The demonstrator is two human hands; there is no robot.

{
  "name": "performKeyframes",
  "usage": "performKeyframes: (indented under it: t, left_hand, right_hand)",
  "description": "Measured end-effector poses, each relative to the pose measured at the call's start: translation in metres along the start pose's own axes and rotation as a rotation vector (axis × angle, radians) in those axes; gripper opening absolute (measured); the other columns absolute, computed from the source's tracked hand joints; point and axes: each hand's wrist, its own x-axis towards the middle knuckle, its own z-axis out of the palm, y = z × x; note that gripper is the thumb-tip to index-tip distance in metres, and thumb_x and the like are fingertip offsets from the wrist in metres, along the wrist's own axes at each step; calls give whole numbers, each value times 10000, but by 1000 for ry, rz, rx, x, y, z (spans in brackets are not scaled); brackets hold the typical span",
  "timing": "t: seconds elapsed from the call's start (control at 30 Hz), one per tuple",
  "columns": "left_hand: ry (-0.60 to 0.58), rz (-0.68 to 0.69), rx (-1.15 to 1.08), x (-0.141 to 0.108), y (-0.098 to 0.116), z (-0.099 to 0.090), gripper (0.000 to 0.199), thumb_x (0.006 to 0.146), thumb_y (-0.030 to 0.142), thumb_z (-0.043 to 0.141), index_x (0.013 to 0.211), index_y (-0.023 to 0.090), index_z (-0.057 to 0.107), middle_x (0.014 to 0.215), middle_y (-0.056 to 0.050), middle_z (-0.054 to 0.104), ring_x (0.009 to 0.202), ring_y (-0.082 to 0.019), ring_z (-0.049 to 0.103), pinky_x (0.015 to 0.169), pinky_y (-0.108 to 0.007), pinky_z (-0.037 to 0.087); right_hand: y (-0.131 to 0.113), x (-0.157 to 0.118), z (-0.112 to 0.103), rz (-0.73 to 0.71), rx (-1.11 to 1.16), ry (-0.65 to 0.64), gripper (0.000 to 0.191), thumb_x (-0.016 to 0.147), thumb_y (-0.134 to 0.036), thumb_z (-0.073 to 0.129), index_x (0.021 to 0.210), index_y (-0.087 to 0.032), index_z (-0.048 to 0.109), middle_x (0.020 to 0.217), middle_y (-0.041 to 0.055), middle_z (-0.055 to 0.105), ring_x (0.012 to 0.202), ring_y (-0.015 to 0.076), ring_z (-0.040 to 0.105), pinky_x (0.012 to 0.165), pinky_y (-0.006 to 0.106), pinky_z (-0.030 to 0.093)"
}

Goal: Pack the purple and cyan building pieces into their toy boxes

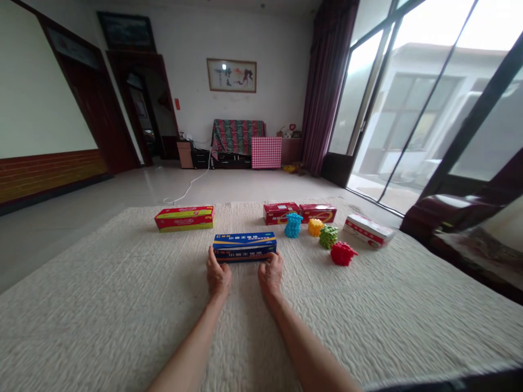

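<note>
A long blue box [245,246] with white lettering lies crosswise on the cream quilted cover [163,305]. My left hand [218,273] is closed on its left end, and my right hand [270,272] grips its right end. Part of each hand's fingers is hidden against the box. To the right of the box are a blue knobbly toy [293,225], a yellow one [315,227], a green one [328,237] and a red one [342,253], apart from my hands.
A red and yellow-green box [184,218] lies at the back left. Two red boxes, one at left [281,213] and one at right [318,213], stand behind the toys. A white and red box [368,231] lies further right. A white cable [188,188] crosses the floor beyond.
</note>
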Motion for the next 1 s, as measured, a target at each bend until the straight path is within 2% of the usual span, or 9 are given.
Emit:
performKeyframes:
  t: [0.17, 0.37, 0.53, 0.67, 0.8, 1.0]
  left_hand:
    - [32, 8, -31, 2, -4, 0, 681, 786, 117, 445, 1445, 69, 280, 1305, -227, 503, 1203, -300, 523, 994, -430, 438]
    - [58, -108, -83, 5, -12, -2, 653, 828, 304, 500, 1425, 116, 313, 1302, -212, 520, 990, -273, 625, 908, -448, 485]
    - [89, -46, -134, 19, -7, -4, 649, 816, 354, 527, 1397, 120, 358, 1341, -196, 498, 1192, -291, 523, 1013, -433, 410]
    - [27, -114, -173, 35, 4, -4, 620, 835, 380, 513, 1394, 156, 368, 1362, -160, 493, 1209, -254, 523, 1027, -374, 402]
    - [-38, -198, -183, 42, 7, -4, 558, 855, 367, 492, 1370, 166, 417, 1322, -134, 553, 1222, -245, 520, 1038, -358, 391]
    - [-51, -205, -205, 41, 8, -5, 493, 836, 296, 496, 1315, 182, 501, 1331, -105, 561, 1229, -243, 516, 1046, -355, 391]
  right_hand:
    - [-1, 1, -3, 39, 41, 43, 316, 685, -196, 454, 997, -186, 506, 1228, 151, 472, 1094, 252, 502, 933, 432, 432]
    - [0, 11, -10, 108, 125, 66, 388, 778, -370, 451, 1118, -188, 495, 1202, 141, 515, 1105, 257, 510, 914, 419, 431]
    - [-4, 35, -15, 147, 197, 11, 511, 794, -484, 464, 1195, -169, 492, 1232, 141, 531, 1139, 264, 499, 939, 418, 413]
    - [-8, 49, -16, 160, 262, -61, 503, 806, -497, 466, 1181, -167, 522, 1181, 116, 579, 1101, 240, 532, 943, 394, 420]
    - [-9, 51, -15, 176, 309, -125, 498, 772, -464, 502, 1150, -142, 539, 1106, 112, 616, 1012, 229, 579, 901, 375, 456]
    - [-13, 51, -19, 238, 335, -116, 550, 773, -459, 496, 1210, -126, 508, 1162, 131, 590, 1061, 238, 558, 938, 378, 432]
